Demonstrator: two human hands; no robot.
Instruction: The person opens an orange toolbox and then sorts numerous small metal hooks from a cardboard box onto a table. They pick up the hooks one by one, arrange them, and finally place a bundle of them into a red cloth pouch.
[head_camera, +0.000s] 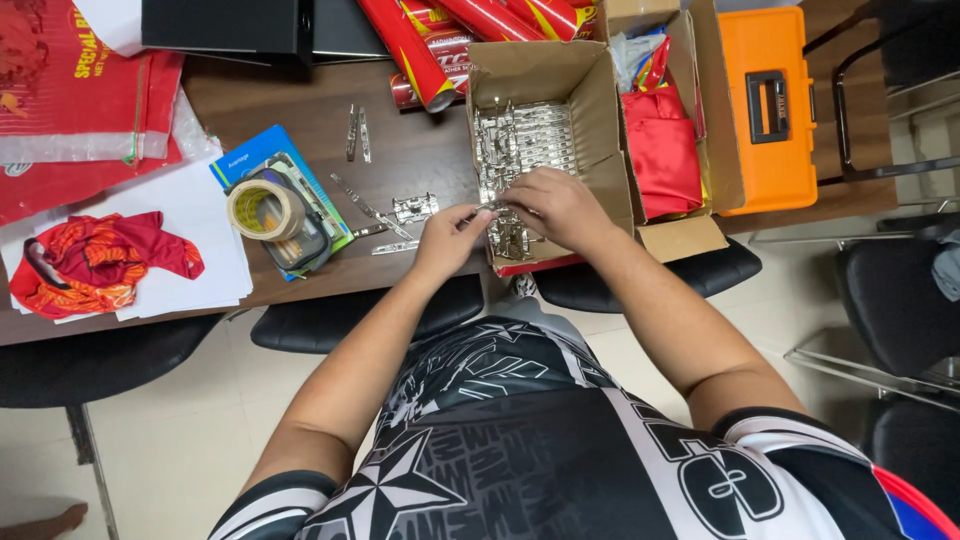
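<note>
Both hands (505, 215) pinch a metal clip (490, 207) over the box's near edge (545, 262).

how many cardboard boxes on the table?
2. One open cardboard box full of metal clips sits under the right hand, with the left hand beside it. The second box, right of it, holds red cloth. More may lie out of frame.

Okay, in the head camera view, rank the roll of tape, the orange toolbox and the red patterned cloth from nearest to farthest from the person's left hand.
1. Roll of tape: nearest, lying on the table just to the outer side of the left hand.
2. Red patterned cloth: farther out on the same side, on white paper near the table edge.
3. Orange toolbox: farthest, on the opposite side, beyond the cardboard box and the right hand.
</note>
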